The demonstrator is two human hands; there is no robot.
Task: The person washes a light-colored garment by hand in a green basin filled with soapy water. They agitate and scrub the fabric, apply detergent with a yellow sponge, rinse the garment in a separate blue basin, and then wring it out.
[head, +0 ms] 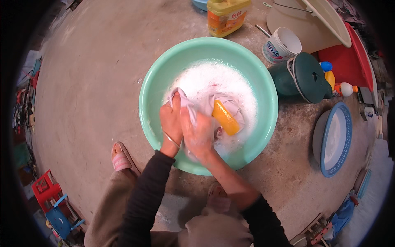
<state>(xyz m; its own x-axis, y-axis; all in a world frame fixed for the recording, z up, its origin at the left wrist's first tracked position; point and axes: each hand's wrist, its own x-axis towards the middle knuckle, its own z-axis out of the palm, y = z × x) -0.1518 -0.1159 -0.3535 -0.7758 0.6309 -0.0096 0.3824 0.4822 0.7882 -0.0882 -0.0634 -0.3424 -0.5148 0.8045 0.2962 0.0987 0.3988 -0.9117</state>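
Note:
Before me on the floor stands a round mint-green plastic basin with sudsy water in it. Over its left half, my left hand grips a pale pinkish cloth and wears a bangle at the wrist. Pressed close against it, my right hand is closed on the same cloth and looks slightly blurred. To the right of my hands a yellow-orange bar of laundry soap rests on a wet, bunched light cloth in the foam. How much fabric lies under the suds is hidden.
Beyond the basin stands a yellow plastic jug. At the right are a white tub, a dark green lidded bucket, a large cream bucket and a blue-rimmed basin. Small red and blue chairs stand lower left.

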